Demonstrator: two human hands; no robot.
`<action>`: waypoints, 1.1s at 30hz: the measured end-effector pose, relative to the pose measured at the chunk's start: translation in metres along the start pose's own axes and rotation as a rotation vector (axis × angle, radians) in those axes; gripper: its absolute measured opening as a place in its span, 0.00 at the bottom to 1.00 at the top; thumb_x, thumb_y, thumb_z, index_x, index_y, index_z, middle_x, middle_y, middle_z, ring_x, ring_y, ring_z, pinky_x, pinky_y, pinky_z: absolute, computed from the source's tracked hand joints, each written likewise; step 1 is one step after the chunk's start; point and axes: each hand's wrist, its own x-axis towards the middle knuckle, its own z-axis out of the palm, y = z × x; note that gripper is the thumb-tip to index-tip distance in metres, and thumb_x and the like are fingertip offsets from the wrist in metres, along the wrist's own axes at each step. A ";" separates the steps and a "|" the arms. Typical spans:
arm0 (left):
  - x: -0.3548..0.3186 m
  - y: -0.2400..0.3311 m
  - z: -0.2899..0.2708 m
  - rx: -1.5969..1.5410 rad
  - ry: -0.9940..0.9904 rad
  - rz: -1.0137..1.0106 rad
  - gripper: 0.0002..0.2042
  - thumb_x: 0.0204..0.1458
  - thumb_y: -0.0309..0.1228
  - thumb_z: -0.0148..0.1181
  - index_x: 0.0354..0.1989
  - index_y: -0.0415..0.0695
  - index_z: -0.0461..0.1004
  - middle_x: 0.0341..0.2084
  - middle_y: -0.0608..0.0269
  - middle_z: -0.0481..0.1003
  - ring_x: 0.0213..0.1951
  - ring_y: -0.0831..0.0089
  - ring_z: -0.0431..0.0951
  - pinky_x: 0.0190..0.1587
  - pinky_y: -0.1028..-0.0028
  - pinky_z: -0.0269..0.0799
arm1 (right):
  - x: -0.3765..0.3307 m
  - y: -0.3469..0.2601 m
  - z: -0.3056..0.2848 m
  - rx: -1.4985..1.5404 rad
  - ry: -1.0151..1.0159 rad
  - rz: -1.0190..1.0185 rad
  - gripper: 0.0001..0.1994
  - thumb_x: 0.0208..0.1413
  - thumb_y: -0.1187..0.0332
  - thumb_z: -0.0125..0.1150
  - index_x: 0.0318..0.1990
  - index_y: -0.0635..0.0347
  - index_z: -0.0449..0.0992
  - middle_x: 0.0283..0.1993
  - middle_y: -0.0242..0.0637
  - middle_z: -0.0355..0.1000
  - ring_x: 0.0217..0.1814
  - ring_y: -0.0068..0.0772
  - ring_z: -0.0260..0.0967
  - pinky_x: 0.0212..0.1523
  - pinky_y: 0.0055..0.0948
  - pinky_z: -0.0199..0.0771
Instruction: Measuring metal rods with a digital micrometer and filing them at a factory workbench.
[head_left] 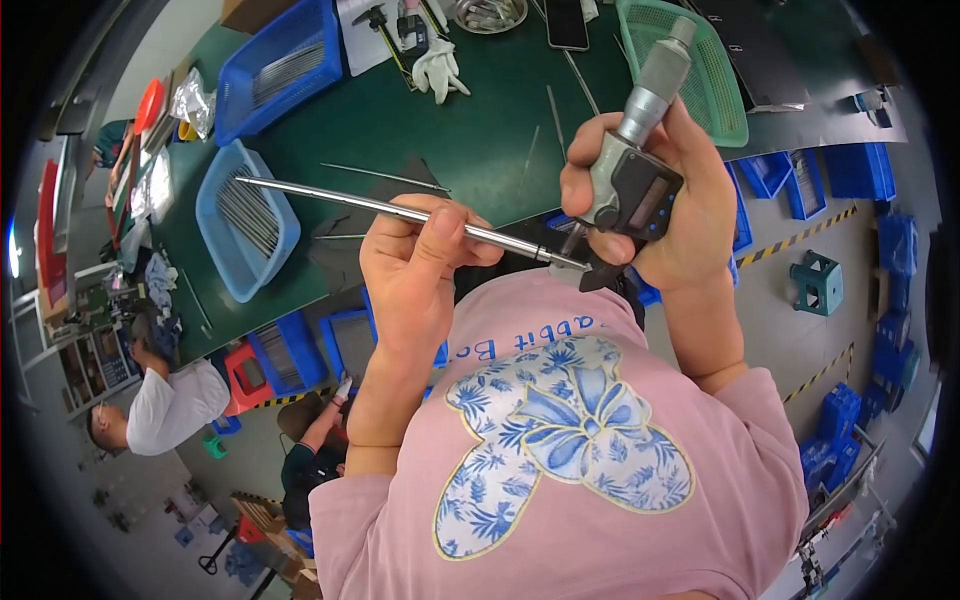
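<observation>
The left hand [425, 265] is pinching a long, shiny rod [330, 197] with its thumb on top and its fingers curled around. The rod tilts: 1 end points at the light blue tray [208, 212], and the other end is at the mouth of the micrometer [645, 190]. I cannot tell if the micrometer squeezes the rod. The right hand [695, 205] is wrapped around the micrometer, which has a black body and a silver handle that sticks up. Both hands are up in front of the pink shirt [570, 400], near the edge of the green table [490, 130].

Many thin rods [250, 220] lie side by side in the light blue tray. Just above it is a darker blue tray [285, 112] with more rods in it. 1 thin rod [385, 177] lies on the table behind the left hand. At the far side are a white glove [437, 70], a round metal bowl [522, 15] and a black phone [567, 25]. A green basket [728, 110] is behind the right hand. On the floor to the right is a green stool [818, 283]. Far to the left is a person in a white shirt [180, 410].
</observation>
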 end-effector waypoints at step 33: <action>-0.004 0.004 -0.005 0.026 -0.024 -0.063 0.07 0.48 0.27 0.52 0.29 0.36 0.65 0.23 0.55 0.70 0.21 0.73 0.73 0.25 0.79 0.71 | 0.005 0.012 0.004 0.116 0.005 0.118 0.30 0.51 0.46 0.37 0.31 0.73 0.69 0.22 0.50 0.69 0.09 0.26 0.59 0.10 0.17 0.60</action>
